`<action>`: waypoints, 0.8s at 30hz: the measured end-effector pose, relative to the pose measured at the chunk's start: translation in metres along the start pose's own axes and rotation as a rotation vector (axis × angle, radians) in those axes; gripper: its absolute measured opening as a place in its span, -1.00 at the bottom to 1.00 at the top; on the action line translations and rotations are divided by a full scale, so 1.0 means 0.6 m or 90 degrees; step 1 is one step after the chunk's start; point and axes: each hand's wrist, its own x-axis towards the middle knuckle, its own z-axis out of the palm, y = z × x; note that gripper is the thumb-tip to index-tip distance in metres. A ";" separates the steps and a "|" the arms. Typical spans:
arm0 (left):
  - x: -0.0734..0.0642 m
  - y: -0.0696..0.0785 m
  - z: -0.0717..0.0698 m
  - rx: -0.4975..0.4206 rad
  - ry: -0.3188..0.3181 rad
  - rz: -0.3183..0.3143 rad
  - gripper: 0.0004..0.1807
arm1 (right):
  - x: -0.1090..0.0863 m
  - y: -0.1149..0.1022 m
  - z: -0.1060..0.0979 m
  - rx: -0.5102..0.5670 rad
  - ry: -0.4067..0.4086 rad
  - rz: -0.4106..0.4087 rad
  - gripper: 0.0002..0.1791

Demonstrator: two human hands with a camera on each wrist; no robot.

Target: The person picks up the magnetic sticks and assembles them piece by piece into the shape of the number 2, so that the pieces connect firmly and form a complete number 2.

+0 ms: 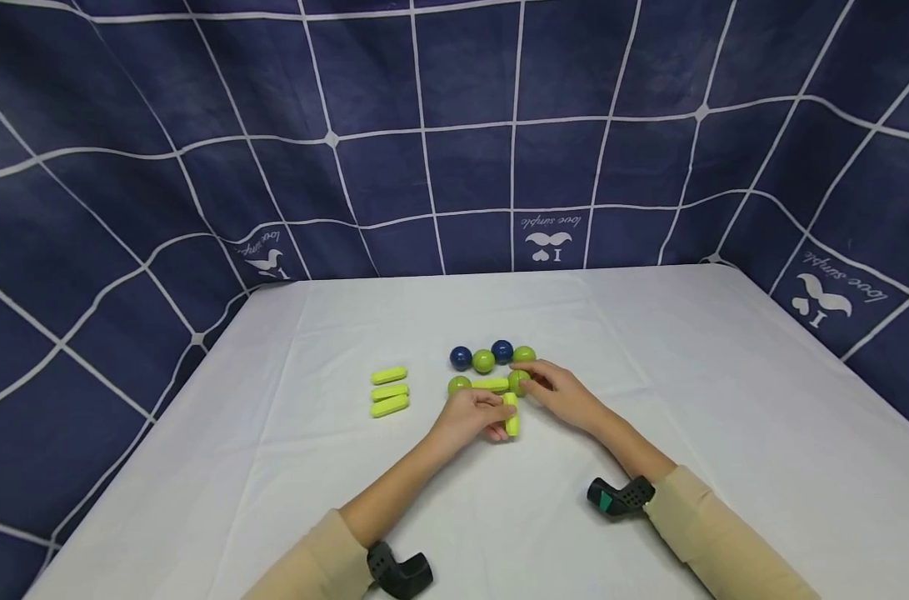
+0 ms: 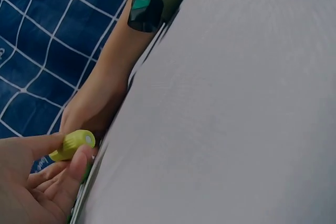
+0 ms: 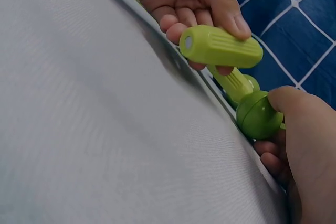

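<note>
While the left hand (image 1: pixel 469 414) pinches a yellow-green ridged rod (image 1: pixel 511 421) between thumb and fingers, the right hand (image 1: pixel 564 397) grips a glossy lime-green ball (image 1: pixel 518 382) with its thumb on one side and fingers curled on the other. Both hands work near the centre of the head view, slightly below its middle. The held rod points up and down the frame, its upper end close under the gripped ball; whether the two touch cannot be told. In the right wrist view, a pale round spot shows on the rod's end.

A second yellow-green rod (image 1: pixel 490 384) lies crosswise, its right end against the gripped ball and its left end at another lime-green ball (image 1: pixel 459 385), just above the left hand. Higher in the frame, four balls form a row: from the left, a dark navy ball (image 1: pixel 461 358), a green one (image 1: pixel 483 361), a second navy one (image 1: pixel 502 351) and a green one (image 1: pixel 525 355) just beside the right hand's fingers.

Left of centre, three loose yellow-green rods (image 1: pixel 390 406) lie stacked up the frame, the lower two almost together. Everything rests on a white cloth-covered table (image 1: pixel 514 525), with a navy curtain (image 1: pixel 465 83) patterned in white grid lines across the top.
</note>
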 end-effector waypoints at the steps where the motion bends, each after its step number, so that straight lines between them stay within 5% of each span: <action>1: -0.001 0.003 0.002 -0.011 -0.005 -0.014 -0.72 | 0.000 0.000 0.000 -0.003 0.000 -0.002 -0.61; 8: 0.000 0.012 0.013 -0.027 -0.002 -0.054 -0.74 | 0.001 -0.009 -0.004 0.034 -0.010 0.024 -0.61; 24: 0.026 0.000 0.039 -0.054 0.044 -0.045 -0.75 | 0.003 0.000 0.001 0.042 -0.008 0.038 -0.64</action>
